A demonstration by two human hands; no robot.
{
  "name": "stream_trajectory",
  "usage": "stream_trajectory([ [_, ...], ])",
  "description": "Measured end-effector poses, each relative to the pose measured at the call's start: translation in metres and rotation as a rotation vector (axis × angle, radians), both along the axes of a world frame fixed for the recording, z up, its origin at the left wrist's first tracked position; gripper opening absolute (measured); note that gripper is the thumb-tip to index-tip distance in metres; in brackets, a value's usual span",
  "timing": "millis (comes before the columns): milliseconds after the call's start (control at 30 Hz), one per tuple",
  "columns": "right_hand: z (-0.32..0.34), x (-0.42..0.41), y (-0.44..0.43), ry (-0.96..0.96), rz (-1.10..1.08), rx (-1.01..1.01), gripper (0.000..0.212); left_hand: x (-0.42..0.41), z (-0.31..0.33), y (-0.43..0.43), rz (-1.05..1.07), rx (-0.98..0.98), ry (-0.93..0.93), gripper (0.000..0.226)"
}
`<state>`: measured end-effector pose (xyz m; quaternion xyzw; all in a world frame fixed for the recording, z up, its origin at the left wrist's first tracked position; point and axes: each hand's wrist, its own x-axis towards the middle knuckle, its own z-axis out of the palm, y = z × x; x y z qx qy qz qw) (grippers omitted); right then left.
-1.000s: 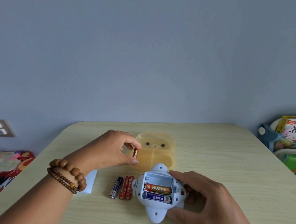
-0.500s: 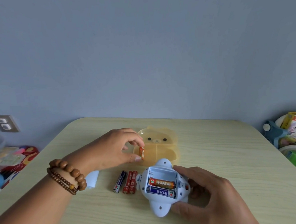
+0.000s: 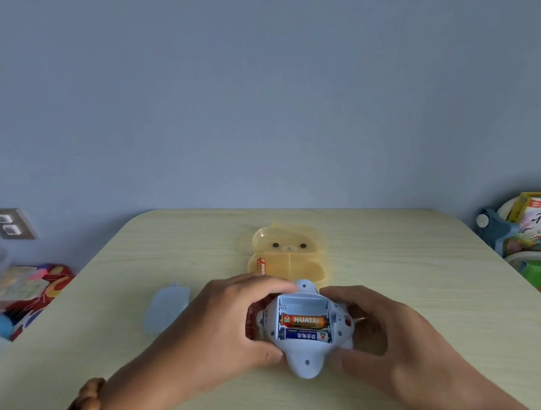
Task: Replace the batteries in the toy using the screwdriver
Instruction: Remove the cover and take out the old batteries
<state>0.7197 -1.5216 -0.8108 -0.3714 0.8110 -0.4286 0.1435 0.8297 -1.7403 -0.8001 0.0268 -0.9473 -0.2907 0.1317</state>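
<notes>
Pale wood-grain desk (image 3: 425,274) set against a plain blue-grey wall (image 3: 255,79) carries everything. Near the middle of its near edge sits the toy (image 3: 303,355), a pale blue shell turned underside up with its battery bay uncovered. Two cells lie side by side in the bay, an orange battery (image 3: 304,320) and, nearer the person, a blue battery (image 3: 304,336). The far slot (image 3: 302,304) is empty.

The left hand (image 3: 220,331) curls round the toy's left side and the right hand (image 3: 391,340) wraps its right side, so both grip it. Just behind the toy, toward the far edge, an open yellow bear case (image 3: 298,266) holds a spare battery (image 3: 261,266) in its left compartment. The loose cover (image 3: 168,309) lies toward the left edge.

The bay looks only partly filled. If the toy is tilted while a hand lets go to reach, the seated cells could spring loose. The spare battery could also go in with its poles reversed. The cover, lying well apart, could be knocked off the desk.
</notes>
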Motion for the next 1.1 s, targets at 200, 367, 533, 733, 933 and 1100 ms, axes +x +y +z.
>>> stream_trajectory([
  [200, 0.021, 0.014, -0.031, 0.134, -0.061, 0.047, 0.056, -0.002, 0.001, 0.009, -0.034, 0.037, 0.003, 0.073],
  [367, 0.021, 0.017, -0.054, 0.148, -0.081, 0.077, 0.062, -0.003, -0.001, 0.010, -0.008, 0.068, -0.020, 0.075],
  [533, 0.024, 0.017, -0.059, 0.134, -0.066, 0.130, 0.065, -0.002, -0.003, 0.008, -0.011, 0.079, -0.023, 0.073],
  [733, 0.022, 0.020, -0.060, 0.198, -0.078, 0.138, 0.063, -0.003, -0.002, 0.011, -0.020, 0.086, -0.026, 0.072],
  [933, 0.025, 0.015, -0.055, 0.070, -0.067, 0.069, 0.053, -0.003, -0.001, 0.012, -0.009, 0.080, -0.034, 0.073],
  [1100, 0.027, 0.017, -0.043, 0.136, -0.051, 0.044, 0.049, -0.003, 0.001, 0.010, 0.014, 0.082, -0.051, 0.075],
])
